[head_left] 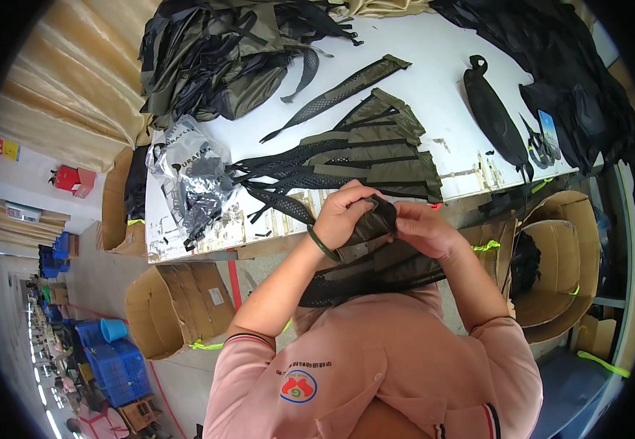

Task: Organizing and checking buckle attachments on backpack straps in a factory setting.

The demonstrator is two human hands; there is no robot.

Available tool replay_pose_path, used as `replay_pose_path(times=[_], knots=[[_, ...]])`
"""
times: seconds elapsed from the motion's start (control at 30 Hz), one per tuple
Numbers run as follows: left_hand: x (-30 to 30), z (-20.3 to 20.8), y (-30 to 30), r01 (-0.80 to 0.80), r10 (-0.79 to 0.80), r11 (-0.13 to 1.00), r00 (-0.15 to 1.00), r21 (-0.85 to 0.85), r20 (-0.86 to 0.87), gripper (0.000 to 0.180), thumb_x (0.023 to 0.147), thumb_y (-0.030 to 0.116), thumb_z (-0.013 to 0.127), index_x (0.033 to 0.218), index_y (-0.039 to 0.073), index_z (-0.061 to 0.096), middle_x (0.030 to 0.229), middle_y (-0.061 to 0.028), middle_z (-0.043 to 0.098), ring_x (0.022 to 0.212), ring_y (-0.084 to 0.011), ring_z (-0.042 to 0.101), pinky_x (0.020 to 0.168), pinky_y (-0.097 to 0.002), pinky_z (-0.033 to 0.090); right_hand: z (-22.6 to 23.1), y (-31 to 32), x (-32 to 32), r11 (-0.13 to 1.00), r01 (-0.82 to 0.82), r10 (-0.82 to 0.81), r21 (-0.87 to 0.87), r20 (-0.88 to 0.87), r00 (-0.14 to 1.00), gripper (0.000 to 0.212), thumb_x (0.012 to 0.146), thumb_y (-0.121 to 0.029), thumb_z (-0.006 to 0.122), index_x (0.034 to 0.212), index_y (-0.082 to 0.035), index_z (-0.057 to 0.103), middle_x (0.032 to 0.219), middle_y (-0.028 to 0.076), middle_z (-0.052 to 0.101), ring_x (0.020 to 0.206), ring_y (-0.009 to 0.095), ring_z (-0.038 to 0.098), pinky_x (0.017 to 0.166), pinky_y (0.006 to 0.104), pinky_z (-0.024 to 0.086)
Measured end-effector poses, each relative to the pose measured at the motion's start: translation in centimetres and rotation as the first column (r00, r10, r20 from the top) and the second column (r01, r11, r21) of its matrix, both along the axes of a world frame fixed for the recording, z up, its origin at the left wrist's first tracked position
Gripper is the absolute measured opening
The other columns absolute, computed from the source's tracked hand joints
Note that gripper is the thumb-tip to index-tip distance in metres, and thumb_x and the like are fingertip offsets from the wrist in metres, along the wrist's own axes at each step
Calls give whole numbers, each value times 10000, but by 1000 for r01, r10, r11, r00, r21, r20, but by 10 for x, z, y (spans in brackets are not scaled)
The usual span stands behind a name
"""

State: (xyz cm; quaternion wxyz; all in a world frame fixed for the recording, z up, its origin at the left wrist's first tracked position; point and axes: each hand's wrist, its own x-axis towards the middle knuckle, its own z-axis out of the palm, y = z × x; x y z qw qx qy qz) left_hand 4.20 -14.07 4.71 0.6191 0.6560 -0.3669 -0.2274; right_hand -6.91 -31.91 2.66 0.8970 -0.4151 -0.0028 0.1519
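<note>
Just past the table's near edge, my left hand [339,219] and my right hand [426,228] both grip a dark olive fabric piece [367,228]. The fingers of each are closed on its upper edge, and part of the cloth is hidden behind them. More dark fabric with black mesh [376,274] hangs over my lap below. On the white table in front lies a fanned stack of olive and black mesh strips [376,146]. One separate mesh strip [339,95] rests beyond the stack.
A heap of olive and black fabric [215,66] covers the table's far left, beside a clear plastic bag [193,164]. On the right are a black pouch-shaped piece [489,102], scissors [540,146] and black fabric [581,88]. Cardboard boxes [186,300] [559,263] flank me.
</note>
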Motion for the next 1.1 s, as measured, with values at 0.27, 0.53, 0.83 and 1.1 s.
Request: replay_pose_path(times=[0.27, 0.53, 0.83, 1.1], knots=[[-9, 8, -4, 11, -10, 1000, 994, 3, -107, 191, 863, 49, 578, 1045, 2, 615, 975, -89, 615, 945, -164, 581, 817, -275, 444, 3, 11, 0, 470, 443, -290, -763, 341, 894, 112, 919, -113, 544, 1001, -38, 551, 751, 52, 592, 633, 118, 540, 606, 259, 457], [1, 5, 2, 37, 91, 960, 896, 276, -434, 263, 878, 233, 636, 990, -5, 654, 847, -31, 673, 768, -71, 573, 701, -254, 475, 27, 8, 6, 509, 496, -248, -703, 433, 867, 194, 863, -152, 628, 1023, -57, 571, 738, 16, 563, 637, 98, 503, 628, 262, 444], [2, 7, 99, 264, -348, 703, 938, 661, -4, 155, 826, 149, 688, 883, 31, 605, 727, -53, 606, 653, -99, 539, 598, -286, 441, 14, -79, -43, 651, 253, -360, -716, 3, 933, 111, 845, -40, 619, 746, -54, 570, 630, -27, 545, 540, 59, 506, 512, 206, 415], [-37, -107, 138, 152, -420, 622, 893, 768, 163, 238, 795, 248, 697, 868, 43, 601, 761, -145, 626, 723, -341, 605, 628, -388, 466, -36, -83, -31, -228, 137, -305, -964, 204, 930, 290, 788, -294, 701, 835, -40, 569, 723, 117, 601, 659, 303, 592, 607, 385, 469]])
